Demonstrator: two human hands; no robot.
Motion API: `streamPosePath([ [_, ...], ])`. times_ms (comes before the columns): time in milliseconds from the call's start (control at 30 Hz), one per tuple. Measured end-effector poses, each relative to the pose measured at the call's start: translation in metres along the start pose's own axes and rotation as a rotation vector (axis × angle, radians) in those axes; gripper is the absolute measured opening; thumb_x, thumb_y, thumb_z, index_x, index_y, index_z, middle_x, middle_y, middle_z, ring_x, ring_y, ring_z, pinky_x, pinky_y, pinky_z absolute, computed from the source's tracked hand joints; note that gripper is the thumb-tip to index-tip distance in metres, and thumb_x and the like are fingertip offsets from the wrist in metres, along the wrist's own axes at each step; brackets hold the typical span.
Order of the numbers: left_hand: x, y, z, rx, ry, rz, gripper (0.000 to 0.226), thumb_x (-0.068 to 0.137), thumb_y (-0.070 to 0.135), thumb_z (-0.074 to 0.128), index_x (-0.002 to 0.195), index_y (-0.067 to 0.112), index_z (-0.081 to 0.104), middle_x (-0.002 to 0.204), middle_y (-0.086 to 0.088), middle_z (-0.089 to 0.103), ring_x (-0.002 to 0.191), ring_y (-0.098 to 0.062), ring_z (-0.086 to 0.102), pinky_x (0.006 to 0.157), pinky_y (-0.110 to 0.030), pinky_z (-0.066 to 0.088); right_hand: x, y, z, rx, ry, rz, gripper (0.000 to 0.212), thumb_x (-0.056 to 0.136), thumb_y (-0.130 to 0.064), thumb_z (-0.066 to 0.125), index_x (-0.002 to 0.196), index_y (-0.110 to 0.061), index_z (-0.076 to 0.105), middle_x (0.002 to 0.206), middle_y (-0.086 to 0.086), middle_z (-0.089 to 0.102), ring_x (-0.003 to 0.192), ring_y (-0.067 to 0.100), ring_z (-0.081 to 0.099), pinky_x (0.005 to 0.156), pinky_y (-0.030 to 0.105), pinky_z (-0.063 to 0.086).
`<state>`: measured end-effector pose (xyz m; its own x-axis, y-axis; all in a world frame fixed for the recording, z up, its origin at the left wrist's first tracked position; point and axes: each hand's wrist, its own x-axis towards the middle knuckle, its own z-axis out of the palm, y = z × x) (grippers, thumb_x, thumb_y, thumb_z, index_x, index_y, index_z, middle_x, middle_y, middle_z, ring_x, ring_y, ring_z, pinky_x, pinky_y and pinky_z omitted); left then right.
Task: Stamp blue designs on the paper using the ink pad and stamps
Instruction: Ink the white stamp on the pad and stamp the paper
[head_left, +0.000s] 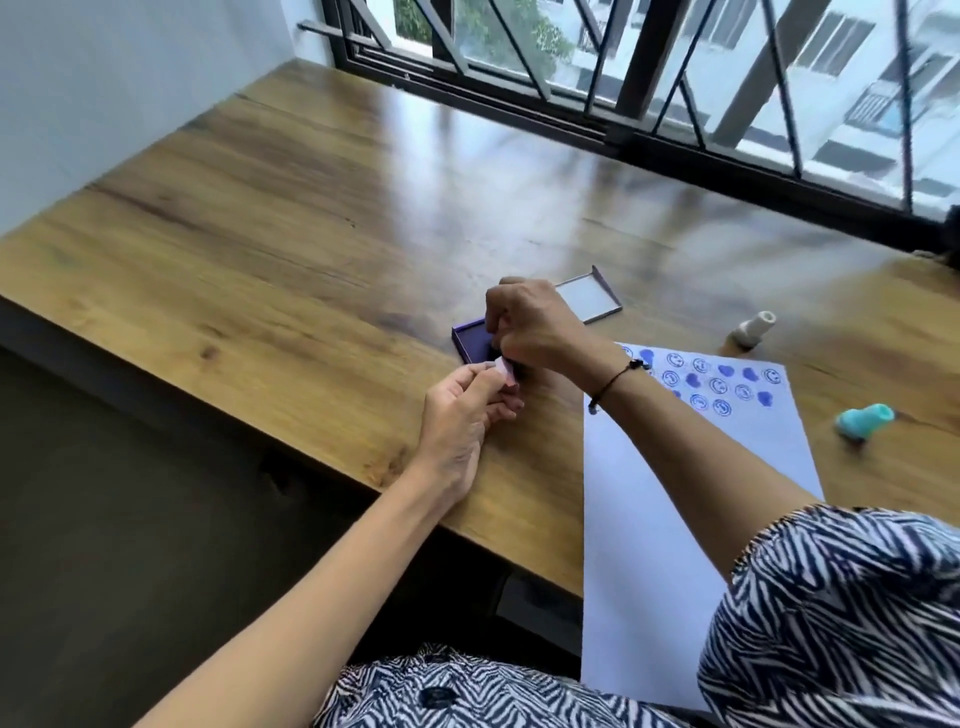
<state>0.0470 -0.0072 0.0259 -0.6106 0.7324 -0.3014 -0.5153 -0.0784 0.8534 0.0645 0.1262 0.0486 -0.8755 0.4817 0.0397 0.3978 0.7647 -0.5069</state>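
A purple ink pad (470, 340) lies open on the wooden table, its lid (589, 296) lying just behind it. My right hand (530, 322) hovers over the pad with fingers pinched together; what they pinch is hidden. My left hand (460, 415) holds a small pink stamp (141, 370) at the pad's near edge, touching the right fingertips. The white paper (660, 493) lies to the right, with blue smiley and heart prints (722, 382) along its far end.
A white stamp (750, 330) lies beyond the paper and a teal stamp (865, 421) lies at its right. The table's front edge (311, 452) runs diagonally near my left arm. A barred window stands behind the table.
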Motion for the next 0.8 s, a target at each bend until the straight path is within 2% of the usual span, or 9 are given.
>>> streamPosePath([
  [100, -0.003, 0.000, 0.002, 0.052, -0.008, 0.027, 0.014, 0.085, 0.008, 0.053, 0.072, 0.007, 0.059, 0.064, -0.002, 0.057, 0.052, -0.012, 0.053, 0.049, -0.016, 0.043, -0.006, 0.003, -0.015, 0.202, 0.048, 0.126, 0.018, 0.067, 0.004, 0.058, 0.079, -0.003, 0.070, 0.064, 0.001, 0.054, 0.058, 0.011, 0.046, 0.048, 0.009, 0.032],
  [200, -0.004, -0.001, 0.010, 0.144, -0.071, 0.096, 0.011, 0.085, 0.009, 0.054, 0.076, 0.009, 0.059, 0.065, -0.001, 0.059, 0.056, -0.013, 0.055, 0.054, -0.018, 0.046, -0.039, 0.012, -0.033, 0.681, 0.362, 0.289, 0.016, 0.070, 0.002, 0.067, 0.075, -0.012, 0.068, 0.056, -0.005, 0.054, 0.056, 0.006, 0.051, 0.054, 0.016, 0.041],
  [333, -0.012, -0.012, 0.051, 0.281, -0.277, 0.115, 0.005, 0.082, 0.011, 0.058, 0.080, 0.015, 0.060, 0.072, -0.002, 0.061, 0.065, -0.012, 0.057, 0.065, -0.021, 0.050, -0.107, 0.047, -0.053, 0.837, 0.668, 0.469, 0.025, 0.074, 0.002, 0.068, 0.072, -0.022, 0.063, 0.059, -0.004, 0.059, 0.053, 0.005, 0.055, 0.048, 0.014, 0.043],
  [467, -0.016, -0.035, 0.099, 0.473, -0.455, 0.095, 0.007, 0.071, 0.030, 0.059, 0.075, 0.025, 0.060, 0.072, 0.004, 0.061, 0.074, -0.016, 0.058, 0.081, -0.036, 0.050, -0.163, 0.083, -0.066, 0.631, 0.747, 0.662, 0.030, 0.072, 0.004, 0.067, 0.066, -0.024, 0.060, 0.061, 0.000, 0.057, 0.047, -0.001, 0.050, 0.050, 0.016, 0.044],
  [533, -0.014, -0.048, 0.111, 0.557, -0.501, 0.099, 0.006, 0.071, 0.032, 0.058, 0.074, 0.028, 0.059, 0.074, 0.007, 0.061, 0.077, -0.015, 0.059, 0.085, -0.038, 0.049, -0.174, 0.093, -0.069, 0.503, 0.706, 0.730, 0.030, 0.070, 0.000, 0.067, 0.062, -0.028, 0.059, 0.059, -0.003, 0.057, 0.048, 0.003, 0.050, 0.056, 0.025, 0.046],
  [633, -0.010, -0.065, 0.115, 0.664, -0.521, 0.158, 0.002, 0.076, 0.026, 0.059, 0.077, 0.024, 0.059, 0.070, 0.010, 0.059, 0.069, -0.010, 0.055, 0.078, -0.032, 0.047, -0.178, 0.104, -0.070, 0.314, 0.616, 0.755, 0.019, 0.069, -0.004, 0.065, 0.066, -0.023, 0.063, 0.058, -0.004, 0.057, 0.059, 0.017, 0.053, 0.067, 0.034, 0.046],
  [667, -0.009, -0.067, 0.114, 0.679, -0.513, 0.181, 0.001, 0.078, 0.023, 0.059, 0.079, 0.022, 0.060, 0.069, 0.011, 0.058, 0.067, -0.008, 0.054, 0.075, -0.028, 0.046, -0.178, 0.105, -0.071, 0.250, 0.585, 0.748, 0.012, 0.070, -0.004, 0.064, 0.072, -0.016, 0.067, 0.059, -0.002, 0.057, 0.062, 0.019, 0.053, 0.068, 0.032, 0.044],
  [733, -0.007, -0.068, 0.113, 0.686, -0.502, 0.203, 0.002, 0.079, 0.020, 0.059, 0.081, 0.020, 0.060, 0.068, 0.012, 0.057, 0.065, -0.008, 0.053, 0.072, -0.024, 0.043, -0.176, 0.106, -0.074, 0.115, 0.552, 0.734, 0.014, 0.071, -0.005, 0.063, 0.083, -0.005, 0.069, 0.065, 0.006, 0.063, 0.069, 0.022, 0.056, 0.067, 0.027, 0.041],
  [800, -0.006, -0.069, 0.112, 0.700, -0.502, 0.221, 0.002, 0.080, 0.020, 0.059, 0.082, 0.019, 0.060, 0.068, 0.012, 0.056, 0.065, -0.008, 0.053, 0.071, -0.022, 0.043, -0.174, 0.103, -0.076, -0.013, 0.506, 0.704, 0.017, 0.072, -0.004, 0.062, 0.086, -0.002, 0.070, 0.082, 0.017, 0.071, 0.079, 0.027, 0.062, 0.068, 0.026, 0.037],
])
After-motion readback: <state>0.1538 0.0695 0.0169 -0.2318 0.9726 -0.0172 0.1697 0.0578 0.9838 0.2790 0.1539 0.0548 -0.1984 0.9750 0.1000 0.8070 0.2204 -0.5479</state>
